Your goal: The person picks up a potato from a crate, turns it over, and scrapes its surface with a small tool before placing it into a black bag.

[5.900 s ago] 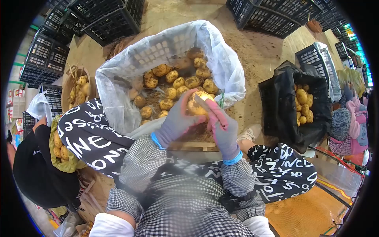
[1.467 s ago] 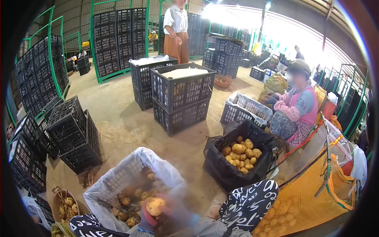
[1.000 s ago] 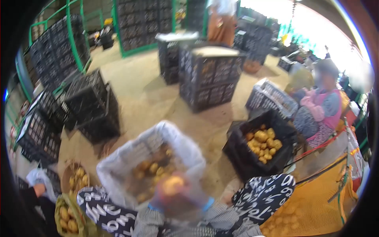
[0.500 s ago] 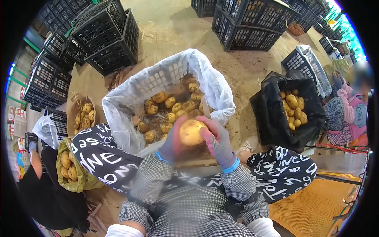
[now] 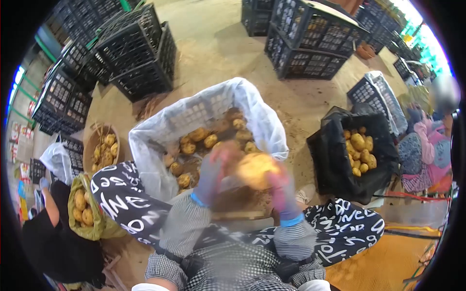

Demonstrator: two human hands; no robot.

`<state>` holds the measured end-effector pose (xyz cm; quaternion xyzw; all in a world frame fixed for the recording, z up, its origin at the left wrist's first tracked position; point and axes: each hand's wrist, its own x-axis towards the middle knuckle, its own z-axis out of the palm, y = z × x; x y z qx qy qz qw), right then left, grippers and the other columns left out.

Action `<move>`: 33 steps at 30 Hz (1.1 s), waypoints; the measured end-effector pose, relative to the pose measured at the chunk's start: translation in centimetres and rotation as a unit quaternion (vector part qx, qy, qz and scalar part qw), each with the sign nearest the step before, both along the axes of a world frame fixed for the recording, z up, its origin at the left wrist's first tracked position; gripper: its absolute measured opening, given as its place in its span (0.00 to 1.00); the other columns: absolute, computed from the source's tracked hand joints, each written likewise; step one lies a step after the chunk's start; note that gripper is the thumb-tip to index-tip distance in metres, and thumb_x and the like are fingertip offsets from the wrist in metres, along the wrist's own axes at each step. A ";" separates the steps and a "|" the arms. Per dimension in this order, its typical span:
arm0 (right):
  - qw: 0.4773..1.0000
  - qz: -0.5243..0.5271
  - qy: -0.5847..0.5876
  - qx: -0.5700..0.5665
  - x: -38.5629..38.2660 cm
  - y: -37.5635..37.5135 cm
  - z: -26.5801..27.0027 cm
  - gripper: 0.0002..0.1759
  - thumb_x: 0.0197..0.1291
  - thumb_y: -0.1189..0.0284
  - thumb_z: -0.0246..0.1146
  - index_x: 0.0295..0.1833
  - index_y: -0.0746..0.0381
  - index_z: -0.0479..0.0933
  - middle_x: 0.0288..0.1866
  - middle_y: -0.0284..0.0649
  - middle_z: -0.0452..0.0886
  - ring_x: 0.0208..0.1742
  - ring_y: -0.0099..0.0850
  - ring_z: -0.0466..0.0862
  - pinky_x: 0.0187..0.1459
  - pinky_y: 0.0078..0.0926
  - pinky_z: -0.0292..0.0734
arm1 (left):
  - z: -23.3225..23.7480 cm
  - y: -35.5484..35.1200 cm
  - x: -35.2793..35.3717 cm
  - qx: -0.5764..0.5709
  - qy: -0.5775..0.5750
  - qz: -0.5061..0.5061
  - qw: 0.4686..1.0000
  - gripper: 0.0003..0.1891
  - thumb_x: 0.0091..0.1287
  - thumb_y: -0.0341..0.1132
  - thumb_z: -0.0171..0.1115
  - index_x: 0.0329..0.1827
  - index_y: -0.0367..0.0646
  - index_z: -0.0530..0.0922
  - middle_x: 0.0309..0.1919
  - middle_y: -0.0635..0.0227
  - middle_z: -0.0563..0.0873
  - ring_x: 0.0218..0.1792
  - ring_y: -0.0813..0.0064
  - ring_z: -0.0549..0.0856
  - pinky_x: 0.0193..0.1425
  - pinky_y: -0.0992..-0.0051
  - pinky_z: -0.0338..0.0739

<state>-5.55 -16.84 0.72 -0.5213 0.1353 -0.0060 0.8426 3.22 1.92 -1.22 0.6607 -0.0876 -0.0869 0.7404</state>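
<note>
A large yellow potato [image 5: 256,170] is in my right hand [image 5: 285,191], its gloved fingers pressed against the right side. My left hand [image 5: 211,175], in a grey and pink glove, is just left of the potato; motion smears its fingers. Both hands are over the near side of a crate [image 5: 196,104] lined with white cloth. Inside it several soil-marked potatoes [image 5: 210,140] lie beyond my hands, and some are hidden behind them.
To the right stands a black-lined crate [image 5: 323,145] of potatoes, with a person [image 5: 424,140] beyond. On the left are a basket [image 5: 88,148] and a yellow-green sack [image 5: 94,229], both with potatoes. Stacked black crates [image 5: 131,58] stand further back.
The potato has moved to the right with my right hand and away from my left hand. Half a second ago both hands were around it. The view has shifted slightly.
</note>
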 end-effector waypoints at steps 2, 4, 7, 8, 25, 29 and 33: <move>0.990 -0.100 -0.030 0.098 1.1 -3.8 0.7 0.31 0.66 0.57 0.64 0.68 0.64 0.69 0.61 0.43 0.79 0.59 0.33 0.81 0.56 0.32 0.80 | -2.1 2.4 4.8 -0.036 0.054 0.164 0.984 0.19 0.70 0.30 0.58 0.63 0.37 0.75 0.45 0.69 0.84 0.40 0.78 0.81 0.44 0.77 0.76; 0.963 -0.216 -0.013 0.162 2.3 -9.8 2.3 0.27 0.67 0.53 0.62 0.64 0.58 0.71 0.62 0.38 0.78 0.61 0.34 0.80 0.55 0.35 0.81 | -7.9 5.1 10.4 -0.046 0.041 0.325 0.944 0.20 0.65 0.25 0.58 0.61 0.36 0.76 0.44 0.67 0.84 0.35 0.78 0.81 0.37 0.77 0.77; 0.937 -0.318 -0.103 -0.101 2.6 -18.6 -0.2 0.27 0.66 0.59 0.65 0.66 0.58 0.69 0.63 0.36 0.76 0.62 0.34 0.78 0.57 0.35 0.80 | -13.6 6.7 14.5 0.181 0.137 0.267 0.937 0.22 0.60 0.32 0.64 0.58 0.33 0.76 0.44 0.55 0.86 0.36 0.67 0.86 0.39 0.70 0.81; 0.846 -0.329 -0.114 -0.403 2.3 -22.1 -2.7 0.29 0.66 0.62 0.65 0.68 0.60 0.67 0.64 0.39 0.75 0.62 0.34 0.78 0.60 0.35 0.79 | -16.3 6.9 15.2 0.260 0.159 0.216 0.928 0.26 0.58 0.38 0.66 0.58 0.34 0.77 0.41 0.53 0.86 0.37 0.62 0.87 0.41 0.66 0.82; 0.929 -0.355 -0.026 -0.101 1.3 -10.7 -0.9 0.17 0.70 0.71 0.61 0.60 0.67 0.79 0.46 0.34 0.84 0.41 0.21 0.81 0.42 0.18 0.78 | -30.2 9.5 20.7 0.085 0.251 0.144 0.953 0.17 0.63 0.42 0.66 0.50 0.43 0.77 0.42 0.62 0.85 0.43 0.59 0.87 0.39 0.57 0.85; 0.943 -0.252 -0.002 -0.217 1.0 -6.6 -1.1 0.20 0.70 0.66 0.60 0.62 0.66 0.78 0.50 0.35 0.85 0.45 0.23 0.82 0.48 0.21 0.77 | -23.4 5.4 16.7 -0.051 0.274 0.093 0.956 0.20 0.66 0.40 0.62 0.59 0.44 0.72 0.45 0.59 0.83 0.39 0.60 0.88 0.28 0.61 0.88; 0.946 -0.127 0.002 -0.298 0.5 -5.6 -1.5 0.23 0.72 0.59 0.55 0.63 0.63 0.76 0.43 0.39 0.86 0.41 0.29 0.84 0.46 0.26 0.78 | -8.4 -0.5 11.8 -0.059 0.265 -0.152 0.950 0.26 0.64 0.34 0.56 0.67 0.47 0.68 0.52 0.55 0.83 0.42 0.57 0.88 0.31 0.62 0.88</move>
